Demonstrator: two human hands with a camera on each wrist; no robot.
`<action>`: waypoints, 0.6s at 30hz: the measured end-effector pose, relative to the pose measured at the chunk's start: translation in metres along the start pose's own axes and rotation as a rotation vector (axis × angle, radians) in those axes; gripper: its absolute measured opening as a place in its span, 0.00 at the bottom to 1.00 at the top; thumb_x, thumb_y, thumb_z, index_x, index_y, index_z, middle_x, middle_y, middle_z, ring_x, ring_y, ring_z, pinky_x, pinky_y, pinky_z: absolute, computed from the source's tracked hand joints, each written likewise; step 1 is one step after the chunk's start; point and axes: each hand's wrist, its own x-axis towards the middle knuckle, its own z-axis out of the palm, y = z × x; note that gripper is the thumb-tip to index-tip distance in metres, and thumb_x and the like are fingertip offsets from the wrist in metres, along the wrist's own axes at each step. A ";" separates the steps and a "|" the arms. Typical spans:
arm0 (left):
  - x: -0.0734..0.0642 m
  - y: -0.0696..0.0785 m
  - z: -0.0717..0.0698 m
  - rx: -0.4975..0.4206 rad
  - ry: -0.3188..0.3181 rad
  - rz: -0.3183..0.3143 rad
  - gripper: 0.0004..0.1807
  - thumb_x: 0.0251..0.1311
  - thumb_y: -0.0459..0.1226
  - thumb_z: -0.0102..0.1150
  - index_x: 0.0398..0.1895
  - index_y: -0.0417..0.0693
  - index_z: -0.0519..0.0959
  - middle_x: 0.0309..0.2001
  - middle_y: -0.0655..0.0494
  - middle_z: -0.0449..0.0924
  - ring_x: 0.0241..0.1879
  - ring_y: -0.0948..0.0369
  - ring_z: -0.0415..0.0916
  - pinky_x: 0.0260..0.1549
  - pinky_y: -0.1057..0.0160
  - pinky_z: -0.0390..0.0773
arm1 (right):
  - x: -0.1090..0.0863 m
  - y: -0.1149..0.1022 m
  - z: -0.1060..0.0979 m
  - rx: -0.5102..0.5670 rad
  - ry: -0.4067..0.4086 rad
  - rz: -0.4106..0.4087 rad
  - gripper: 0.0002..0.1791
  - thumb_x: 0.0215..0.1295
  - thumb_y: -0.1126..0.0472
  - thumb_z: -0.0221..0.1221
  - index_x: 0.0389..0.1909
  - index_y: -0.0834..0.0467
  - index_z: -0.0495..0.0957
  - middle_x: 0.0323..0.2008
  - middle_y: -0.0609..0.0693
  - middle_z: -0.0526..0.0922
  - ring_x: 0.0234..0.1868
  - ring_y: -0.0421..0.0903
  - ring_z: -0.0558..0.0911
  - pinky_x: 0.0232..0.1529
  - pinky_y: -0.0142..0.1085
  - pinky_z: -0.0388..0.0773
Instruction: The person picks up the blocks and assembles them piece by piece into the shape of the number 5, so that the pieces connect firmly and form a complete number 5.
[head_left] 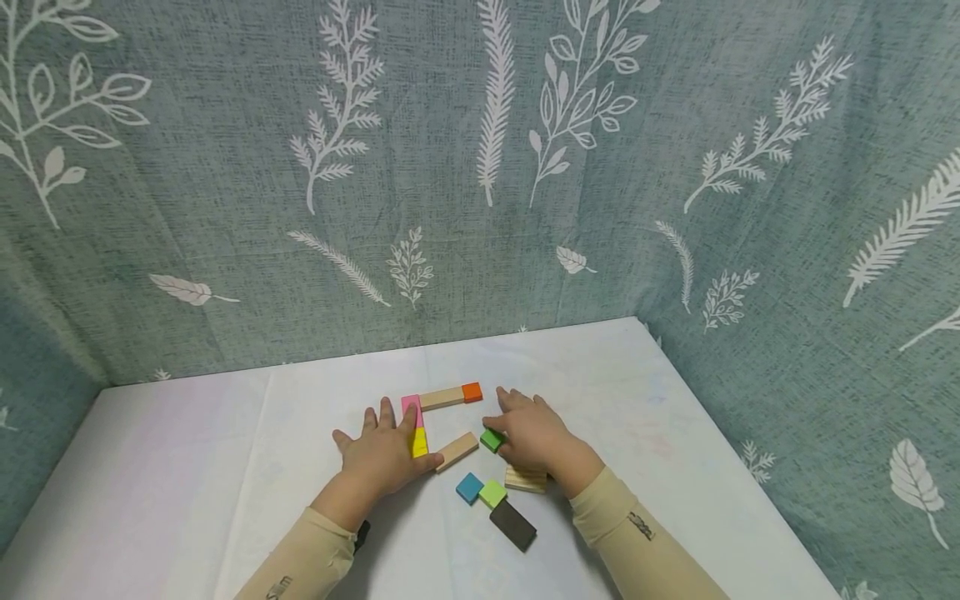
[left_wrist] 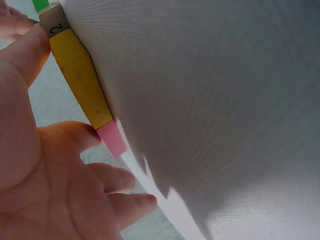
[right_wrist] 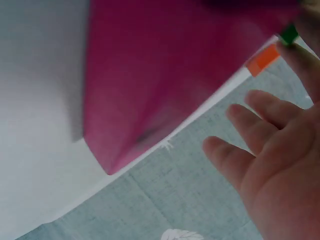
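Observation:
My left hand (head_left: 381, 457) lies with fingers spread beside a row of blocks. Its index fingertip touches the pink block (head_left: 410, 404), and its thumb tip meets the end of a plain wooden block (head_left: 457, 451). Between those two sits a yellow block (head_left: 419, 442); in the left wrist view the yellow block (left_wrist: 82, 77) adjoins the pink one. My right hand (head_left: 536, 435) pinches a small green block (head_left: 492, 440) between thumb and index finger, near the wooden block's far end. The other right fingers extend forward. A magenta block (right_wrist: 150, 90) looms large in the right wrist view.
Behind, a wooden block (head_left: 442, 398) joins an orange block (head_left: 472, 392). Nearer are a blue block (head_left: 469, 487), a light green block (head_left: 492, 494) and a dark brown block (head_left: 513, 525). A striped wooden block (head_left: 526, 479) lies by my right wrist. Patterned cloth (head_left: 450, 250) borders the white table (head_left: 187, 467).

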 end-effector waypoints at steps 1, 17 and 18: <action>0.000 0.000 0.000 -0.001 -0.002 -0.001 0.56 0.43 0.75 0.50 0.73 0.57 0.54 0.72 0.34 0.46 0.70 0.35 0.45 0.53 0.19 0.40 | 0.000 0.000 0.001 -0.015 0.008 -0.006 0.28 0.57 0.50 0.64 0.61 0.39 0.72 0.73 0.54 0.56 0.72 0.53 0.58 0.67 0.56 0.58; -0.001 0.002 -0.003 -0.002 -0.024 -0.017 0.56 0.43 0.74 0.52 0.73 0.58 0.54 0.72 0.34 0.46 0.70 0.34 0.45 0.53 0.19 0.39 | -0.002 -0.003 0.002 -0.048 0.046 -0.029 0.27 0.54 0.46 0.66 0.58 0.38 0.75 0.75 0.54 0.49 0.74 0.54 0.52 0.68 0.58 0.55; -0.001 0.002 -0.003 -0.004 -0.025 -0.017 0.56 0.43 0.74 0.52 0.73 0.58 0.53 0.72 0.34 0.46 0.70 0.34 0.45 0.53 0.19 0.39 | -0.002 -0.003 0.003 -0.047 0.047 -0.027 0.27 0.54 0.46 0.66 0.58 0.38 0.75 0.74 0.53 0.50 0.74 0.54 0.53 0.68 0.57 0.56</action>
